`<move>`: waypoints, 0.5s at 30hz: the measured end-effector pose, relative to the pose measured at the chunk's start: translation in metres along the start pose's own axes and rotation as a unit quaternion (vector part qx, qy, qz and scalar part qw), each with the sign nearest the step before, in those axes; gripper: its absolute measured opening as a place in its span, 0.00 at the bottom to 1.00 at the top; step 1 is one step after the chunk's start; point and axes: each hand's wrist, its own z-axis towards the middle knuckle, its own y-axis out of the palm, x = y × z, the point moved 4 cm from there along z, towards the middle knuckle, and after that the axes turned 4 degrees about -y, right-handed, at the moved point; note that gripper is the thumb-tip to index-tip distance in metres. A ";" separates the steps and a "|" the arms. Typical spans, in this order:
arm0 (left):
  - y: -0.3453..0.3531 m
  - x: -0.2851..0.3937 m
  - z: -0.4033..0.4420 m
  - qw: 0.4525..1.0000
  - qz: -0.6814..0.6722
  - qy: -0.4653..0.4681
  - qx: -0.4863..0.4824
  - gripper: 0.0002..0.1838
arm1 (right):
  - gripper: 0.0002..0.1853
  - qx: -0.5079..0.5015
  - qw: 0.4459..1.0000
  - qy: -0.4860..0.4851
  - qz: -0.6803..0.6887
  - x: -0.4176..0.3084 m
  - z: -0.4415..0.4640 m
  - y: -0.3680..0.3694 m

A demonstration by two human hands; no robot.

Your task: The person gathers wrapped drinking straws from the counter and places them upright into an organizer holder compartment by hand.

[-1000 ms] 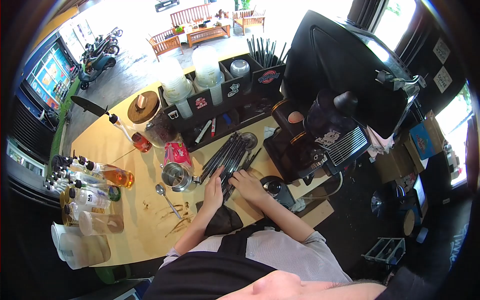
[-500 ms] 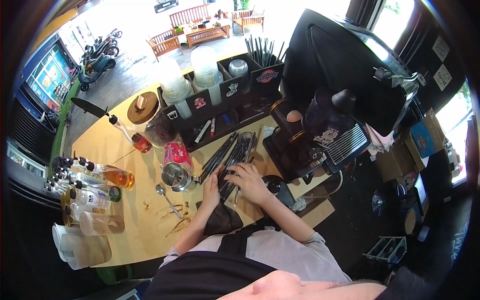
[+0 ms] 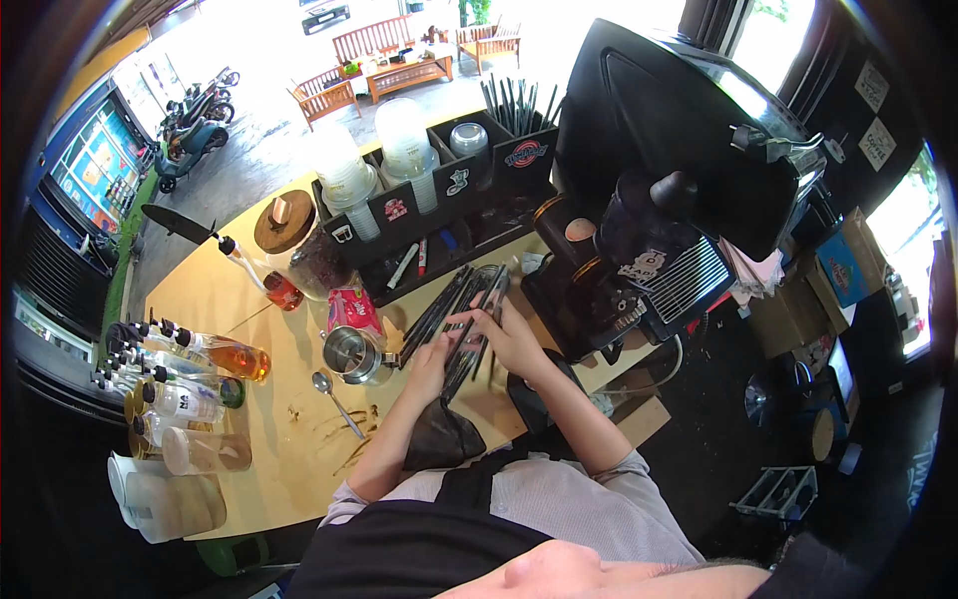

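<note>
Several long black straws (image 3: 437, 317) lie bunched on the wooden counter in front of me. My right hand (image 3: 511, 341) is closed round a bundle of these straws, its thumb across them and its fingertips on the far side. At the near part of the bundle, my left hand (image 3: 429, 367) has its fingers curled against the straws; some fingers are hidden. Just left of the straws stands a metal pitcher (image 3: 351, 353). A black cloth or bag (image 3: 442, 435) sits below the hands at the counter's edge.
A spoon (image 3: 337, 404) lies by brown smears. Syrup bottles (image 3: 225, 349) line the left side. Behind are a wooden-lidded jar (image 3: 324, 270), a pink packet (image 3: 354, 311) and a black cup organizer (image 3: 399, 225). A coffee grinder (image 3: 639, 235) and large black machine (image 3: 669, 130) stand right.
My right hand has gone from lying flat over the straws to gripping a bundle, which is slightly raised and turned. My left hand has shifted slightly right beside it.
</note>
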 end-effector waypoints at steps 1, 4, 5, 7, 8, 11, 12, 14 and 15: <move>0.005 -0.006 -0.001 0.993 -0.063 -0.084 -0.049 0.31 | 0.09 0.020 0.991 0.083 0.106 0.007 0.001 -0.001; 0.018 -0.009 -0.006 0.947 -0.202 -0.202 -0.149 0.34 | 0.09 -0.003 0.989 0.090 0.116 0.026 0.009 -0.010; 0.022 -0.006 -0.007 0.946 -0.202 -0.202 -0.151 0.34 | 0.09 -0.008 0.978 0.120 0.167 0.026 0.008 -0.008; 0.036 0.000 -0.014 0.952 -0.158 -0.182 -0.187 0.43 | 0.08 -0.011 0.979 0.130 0.155 0.029 0.004 -0.005; 0.038 -0.013 -0.015 0.939 -0.205 -0.167 -0.221 0.39 | 0.09 0.002 0.978 0.136 0.157 0.038 0.004 -0.002; 0.042 -0.030 -0.026 0.890 -0.254 -0.187 -0.330 0.31 | 0.09 0.012 0.983 0.114 0.143 0.069 0.005 0.006; 0.043 -0.027 -0.030 0.887 -0.254 -0.223 -0.314 0.22 | 0.08 -0.014 0.983 0.113 0.144 0.079 0.005 0.010; 0.037 -0.035 -0.031 0.892 -0.265 -0.233 -0.283 0.20 | 0.09 -0.026 0.978 0.141 0.154 0.069 0.005 0.019; 0.032 -0.041 -0.031 0.895 -0.278 -0.241 -0.251 0.18 | 0.09 -0.026 0.977 0.141 0.155 0.072 0.010 0.016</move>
